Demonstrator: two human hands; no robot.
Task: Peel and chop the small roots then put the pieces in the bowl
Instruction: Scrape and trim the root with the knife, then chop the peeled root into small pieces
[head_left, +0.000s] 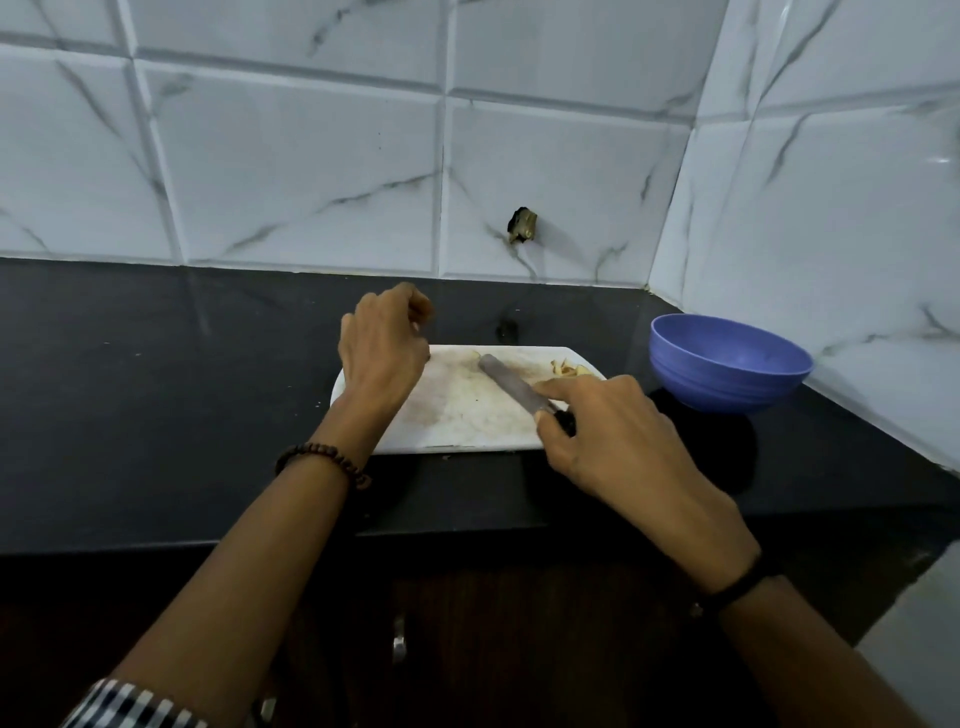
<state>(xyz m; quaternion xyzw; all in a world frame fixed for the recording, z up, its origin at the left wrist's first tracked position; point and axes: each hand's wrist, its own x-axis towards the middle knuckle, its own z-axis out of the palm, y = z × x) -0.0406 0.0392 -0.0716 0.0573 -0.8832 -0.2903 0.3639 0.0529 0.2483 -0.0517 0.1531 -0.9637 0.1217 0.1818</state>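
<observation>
Curled left grip (382, 353), perhaps empty; right grip (597, 431) clenched.

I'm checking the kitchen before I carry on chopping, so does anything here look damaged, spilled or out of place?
Yes. The wall tile behind the board has a ragged dark hole with a brownish stub in it, like a broken fitting. The board is smeared brown. The bowl stands upright.

On the board (467, 415) lie the knife (506, 382) and root pieces (569, 370), bowl (727, 389) to its right.
</observation>
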